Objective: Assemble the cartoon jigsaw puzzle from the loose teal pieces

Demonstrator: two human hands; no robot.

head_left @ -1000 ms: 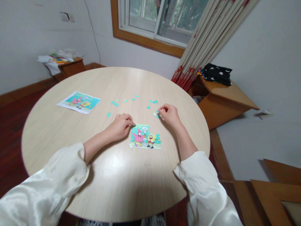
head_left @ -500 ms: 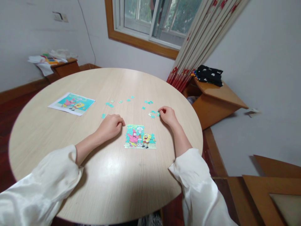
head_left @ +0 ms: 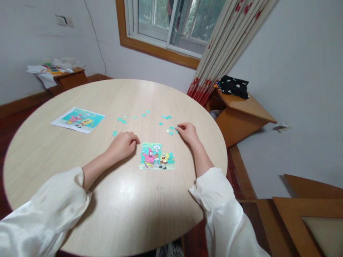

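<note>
A partly joined jigsaw puzzle [head_left: 157, 157] with cartoon figures lies flat on the round table [head_left: 112, 210]; its upper right corner is open. My left hand [head_left: 123, 145] rests just left of it, fingers curled, with nothing seen in them. Up and right of the puzzle, my right hand [head_left: 187, 132] reaches to a small cluster of loose teal pieces. Its thumb and index finger are slightly apart at a puzzle piece [head_left: 177, 131], which the fingertips partly cover. Other puzzle pieces [head_left: 171, 133] lie close beside those fingertips.
A printed reference picture [head_left: 80, 120] lies at the table's left. Several loose pieces [head_left: 122, 120] are scattered beyond my hands. A wooden cabinet [head_left: 241, 107] with a black cloth [head_left: 233, 86] stands at the right, near the curtain [head_left: 214, 53].
The view has shifted slightly, moving everything a little left. The right fingertips have moved slightly down and left over the cluster. My left hand and the joined puzzle stay as they were.
</note>
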